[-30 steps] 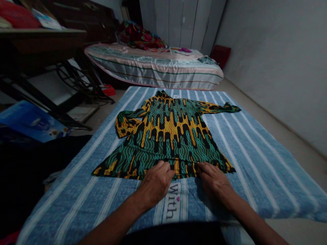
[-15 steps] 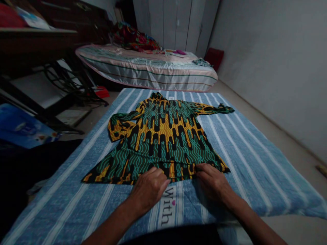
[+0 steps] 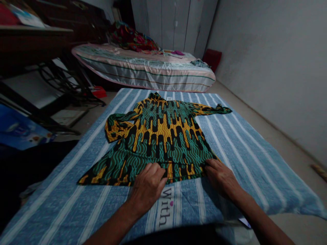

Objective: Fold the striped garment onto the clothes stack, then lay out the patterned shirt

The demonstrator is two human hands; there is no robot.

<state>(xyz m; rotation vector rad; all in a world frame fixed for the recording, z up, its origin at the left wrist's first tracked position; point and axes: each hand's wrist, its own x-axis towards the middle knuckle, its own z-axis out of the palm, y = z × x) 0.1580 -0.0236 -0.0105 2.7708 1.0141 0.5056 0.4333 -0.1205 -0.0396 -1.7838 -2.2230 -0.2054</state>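
A green, black and yellow patterned long-sleeved shirt [image 3: 163, 131] lies spread out on a blue, white-striped cloth [image 3: 245, 160], its hem toward me. At the middle of the hem, my left hand [image 3: 149, 182] is closed with curled fingers on the fabric. My right hand [image 3: 221, 177] grips the hem near its right corner, fingers bent over the edge; the fingertips are partly hidden. One sleeve is bent at the left, while the other stretches out to the right.
Behind the cloth-covered surface stands a bed [image 3: 153, 71] with a bunched red floral blanket [image 3: 133, 39]. A dark table with an iron-framed base [image 3: 58, 75] is at the left. A pale wall [image 3: 268, 61] runs along the right.
My right hand has slid rightward along the hem toward the corner. My left hand stays near the middle of the hem. The view has shifted slightly.
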